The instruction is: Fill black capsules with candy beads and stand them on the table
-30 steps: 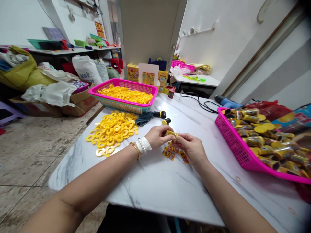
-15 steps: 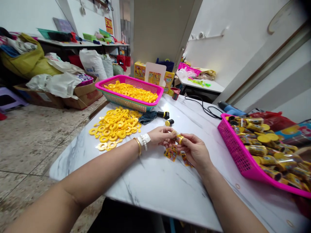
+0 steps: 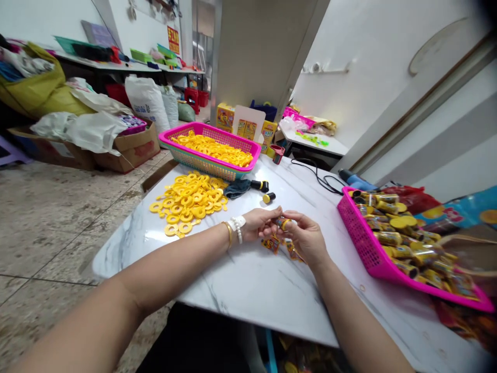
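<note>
Between my two hands is a small yellow printed cylinder (image 3: 282, 223), partly covered by fingers. My left hand (image 3: 262, 223) pinches its left end, and my right hand (image 3: 308, 235) grips the right end with thumb and fingers. Just below lie several small colourful printed labels (image 3: 271, 244), partly hidden by my hands. Beyond them a short black cylinder with a yellow cap (image 3: 268, 198) rests on its side. To the left spreads a heap of yellow plastic rings with tabs (image 3: 190, 199).
A pink basket (image 3: 365, 243) of yellow cylinders stands at the right of the marbled table (image 3: 233, 280). Behind the heap is a pink-rimmed basket (image 3: 209, 129) full of yellow rings. A dark cloth (image 3: 237, 188), a black cable (image 3: 318, 178) and a blue tool (image 3: 355, 180) lie farther back.
The cylinder has been turned between my hands, and my left fingers have shifted their hold. It stays gripped over the labels. The view has swung slightly.
</note>
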Demonstrator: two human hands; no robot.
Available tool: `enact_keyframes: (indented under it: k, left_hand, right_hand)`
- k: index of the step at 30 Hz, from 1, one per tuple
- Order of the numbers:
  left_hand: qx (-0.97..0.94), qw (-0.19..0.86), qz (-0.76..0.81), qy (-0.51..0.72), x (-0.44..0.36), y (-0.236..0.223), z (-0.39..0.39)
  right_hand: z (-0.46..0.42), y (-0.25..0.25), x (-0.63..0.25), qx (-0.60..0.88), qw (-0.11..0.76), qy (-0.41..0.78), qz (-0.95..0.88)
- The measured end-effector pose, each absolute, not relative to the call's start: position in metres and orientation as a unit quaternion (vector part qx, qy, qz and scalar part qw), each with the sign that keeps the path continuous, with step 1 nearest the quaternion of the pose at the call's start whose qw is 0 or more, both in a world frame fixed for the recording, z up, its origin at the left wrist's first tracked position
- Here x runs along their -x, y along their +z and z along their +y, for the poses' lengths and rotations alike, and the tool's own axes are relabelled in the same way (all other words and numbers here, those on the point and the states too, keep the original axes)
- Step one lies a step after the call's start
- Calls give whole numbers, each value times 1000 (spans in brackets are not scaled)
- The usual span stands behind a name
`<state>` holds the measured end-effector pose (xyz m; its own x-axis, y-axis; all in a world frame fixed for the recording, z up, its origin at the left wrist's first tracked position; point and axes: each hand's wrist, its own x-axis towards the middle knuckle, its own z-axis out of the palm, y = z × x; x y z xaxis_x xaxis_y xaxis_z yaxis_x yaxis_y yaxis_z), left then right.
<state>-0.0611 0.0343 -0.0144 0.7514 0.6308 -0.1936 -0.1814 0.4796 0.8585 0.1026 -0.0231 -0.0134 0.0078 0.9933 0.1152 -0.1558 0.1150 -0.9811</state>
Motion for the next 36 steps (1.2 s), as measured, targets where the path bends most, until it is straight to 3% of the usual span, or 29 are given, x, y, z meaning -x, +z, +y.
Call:
enact_keyframes:
  k: [5,11,14,20,25,30,36]
  left_hand:
    - [-576,740,268,221,62,-7,29]
    - [-873,317,324,177,50,-18,28]
    - [-927,185,291,149,48,-23,22]
    - [-935,163,280,145,45,-26,23]
    - [-904,229,317,171,54,-23,33]
    - [-826,178,445,296,71,-22,65]
    - [-853,202,436,205,79,-27,70]
  right_hand:
    - [-74,11,-108,475,545,504,-472]
    - [-221,25,-174,589,482,480,-437]
    - [-295,11,-196,647,445,499,-365]
    - [-337,-45,-197,749,428,449,-234]
    - [-315,-77,-192,809,384,273,-352]
    - [-266,-38,-178,706,289,137,-632]
    - [-111,0,-147,581,317,79,-746]
